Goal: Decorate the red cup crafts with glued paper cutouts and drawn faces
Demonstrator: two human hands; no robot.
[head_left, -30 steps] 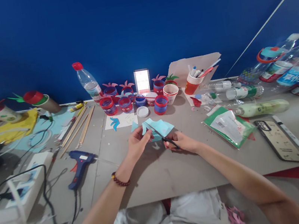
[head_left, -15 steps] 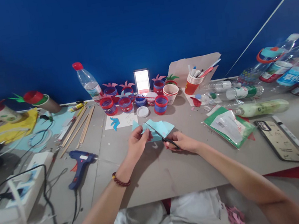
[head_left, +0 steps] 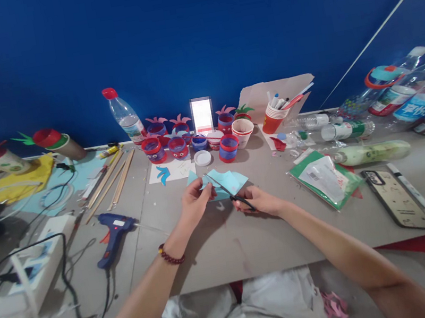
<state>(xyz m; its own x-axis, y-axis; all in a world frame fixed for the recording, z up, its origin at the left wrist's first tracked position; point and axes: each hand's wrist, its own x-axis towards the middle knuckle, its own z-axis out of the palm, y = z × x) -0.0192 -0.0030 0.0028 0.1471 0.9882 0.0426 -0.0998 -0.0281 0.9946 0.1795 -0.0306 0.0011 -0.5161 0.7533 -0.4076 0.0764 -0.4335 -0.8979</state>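
Note:
Light blue paper (head_left: 232,180) is pinched at its left side by my left hand (head_left: 197,198), just above the table. My right hand (head_left: 257,201) is wrapped round the dark handles of a pair of scissors (head_left: 238,197). The scissor blades point up and left across the paper, their tips close to my left fingers. Beyond the paper lies a round white lid (head_left: 202,158). A white sheet (head_left: 178,171) with a blue cut-out (head_left: 163,175) on it is to the left. Red and purple decorated cups (head_left: 178,148) stand behind.
A blue glue gun (head_left: 114,236), wooden sticks (head_left: 121,180) and a power strip (head_left: 43,261) lie on the left. To the right are a green packet (head_left: 325,181), a phone (head_left: 398,199), a marker (head_left: 409,186) and plastic bottles (head_left: 347,130). A pen cup (head_left: 274,119) stands at the back.

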